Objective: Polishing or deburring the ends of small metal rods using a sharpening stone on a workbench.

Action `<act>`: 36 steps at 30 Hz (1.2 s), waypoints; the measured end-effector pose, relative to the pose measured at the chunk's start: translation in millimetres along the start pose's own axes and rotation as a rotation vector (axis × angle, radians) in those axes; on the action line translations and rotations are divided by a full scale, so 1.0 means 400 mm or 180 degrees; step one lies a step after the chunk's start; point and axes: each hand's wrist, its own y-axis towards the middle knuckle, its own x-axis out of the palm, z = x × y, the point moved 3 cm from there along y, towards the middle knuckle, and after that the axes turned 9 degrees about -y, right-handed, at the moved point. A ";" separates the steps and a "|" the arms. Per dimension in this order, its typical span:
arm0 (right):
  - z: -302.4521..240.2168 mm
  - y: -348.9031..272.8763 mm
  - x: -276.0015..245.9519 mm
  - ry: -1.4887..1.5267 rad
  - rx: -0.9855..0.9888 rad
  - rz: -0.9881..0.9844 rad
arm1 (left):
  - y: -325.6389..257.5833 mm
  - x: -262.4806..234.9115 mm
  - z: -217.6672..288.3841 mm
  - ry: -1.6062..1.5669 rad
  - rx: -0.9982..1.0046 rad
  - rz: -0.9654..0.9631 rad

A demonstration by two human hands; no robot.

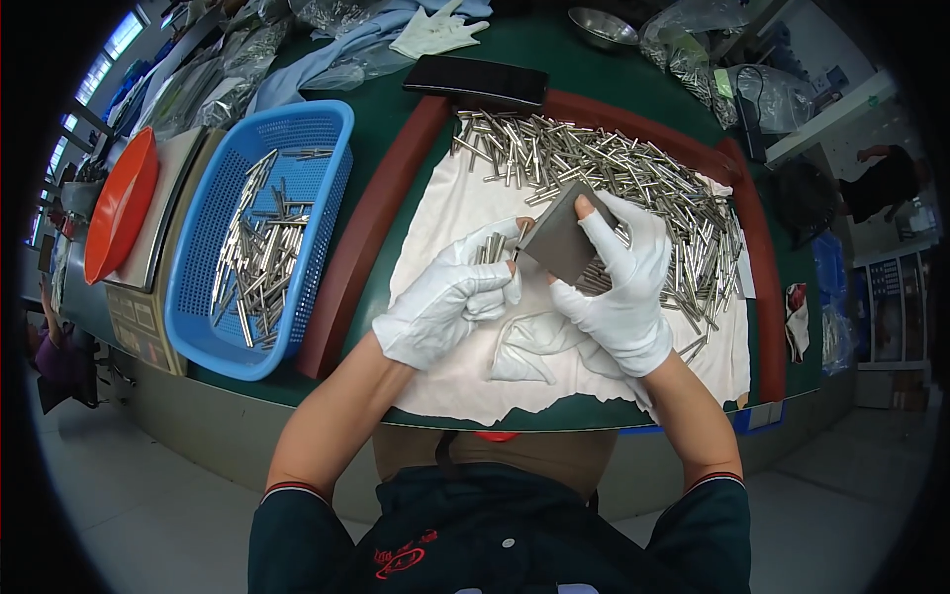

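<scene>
My left hand [447,295], in a white glove with bare fingertips, is closed round several short metal pins [489,249]. Gripped in my gloved right hand [629,282] is a dark grey flat block [566,238], like a sanding pad, tilted with one corner at the left fingertips. The block's edge appears to meet a pin end there; the exact contact is too small to tell. Under both hands spreads a white cloth [435,371], with a crumpled white cloth piece [529,346] on it. Beyond them lies a big heap of loose metal pins [594,153].
Brown-red wooden rails [361,247] border the cloth. To the left stand a blue plastic basket [341,124] holding more pins, a scale [139,317] and an orange-red bowl [124,208]. At the back are a black phone [475,79], a white glove [438,32] and a metal bowl [604,28].
</scene>
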 end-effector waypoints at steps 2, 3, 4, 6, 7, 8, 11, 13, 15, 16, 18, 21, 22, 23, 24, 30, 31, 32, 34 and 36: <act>-0.004 -0.004 -0.002 -0.0148 -0.0080 0.0130 | 0.000 -0.002 0.000 -0.0171 -0.0052 0.0013; 0.000 -0.003 0.001 0.0048 0.0028 0.0040 | -0.001 0.000 0.000 -0.0194 -0.0065 -0.0086; 0.002 -0.002 0.003 0.0262 0.0073 -0.0010 | -0.003 0.001 0.000 -0.0189 -0.0069 -0.0106; 0.000 0.000 0.002 0.0257 0.0041 0.0014 | -0.005 0.002 0.002 -0.0152 -0.0060 -0.0102; -0.003 -0.001 -0.002 0.0025 -0.0025 0.0081 | -0.005 0.002 0.003 -0.0126 -0.0061 -0.0086; -0.006 -0.002 -0.005 -0.0209 -0.0072 0.0120 | -0.004 0.001 0.003 -0.0115 -0.0060 -0.0083; -0.010 -0.001 -0.009 -0.0145 -0.0123 0.0163 | -0.003 0.001 0.004 -0.0169 -0.0066 -0.0103; -0.007 0.001 -0.006 -0.0010 -0.0106 0.0114 | -0.002 0.002 0.002 -0.0165 -0.0075 -0.0126; -0.005 0.003 -0.002 0.0013 -0.0084 0.0111 | -0.003 0.002 0.001 -0.0190 -0.0074 -0.0140; -0.005 0.001 -0.001 -0.0048 -0.0049 0.0118 | -0.003 0.002 0.001 -0.0215 -0.0086 -0.0143; -0.001 0.001 0.000 -0.0018 -0.0018 0.0098 | -0.001 0.002 -0.001 -0.0234 -0.0103 -0.0146; -0.003 0.000 0.000 0.0100 -0.0033 0.0075 | -0.003 0.003 -0.001 -0.0216 -0.0085 -0.0112; -0.005 -0.002 -0.003 -0.0016 -0.0020 0.0103 | -0.003 0.004 -0.001 -0.0219 -0.0088 -0.0122; -0.006 -0.003 -0.004 -0.0165 -0.0031 0.0109 | -0.002 0.004 -0.001 -0.0230 -0.0083 -0.0139; -0.006 -0.004 -0.006 -0.0063 -0.0004 0.0078 | -0.002 0.004 -0.002 -0.0244 -0.0114 -0.0141; -0.006 -0.003 -0.001 -0.0159 -0.0066 0.0181 | -0.002 0.006 -0.007 -0.0302 -0.0124 -0.0114; -0.006 -0.003 0.000 -0.0153 -0.0079 0.0229 | -0.001 0.005 -0.007 -0.0322 -0.0120 -0.0112; -0.006 -0.004 0.001 -0.0143 -0.0094 0.0280 | -0.001 0.005 -0.005 -0.0323 -0.0087 -0.0138; -0.007 -0.005 0.002 -0.0137 -0.0100 0.0177 | 0.001 0.003 -0.005 -0.0162 -0.0098 -0.0076; -0.010 -0.006 0.001 -0.0185 -0.0121 0.0168 | 0.001 0.004 -0.004 -0.0077 -0.0068 -0.0041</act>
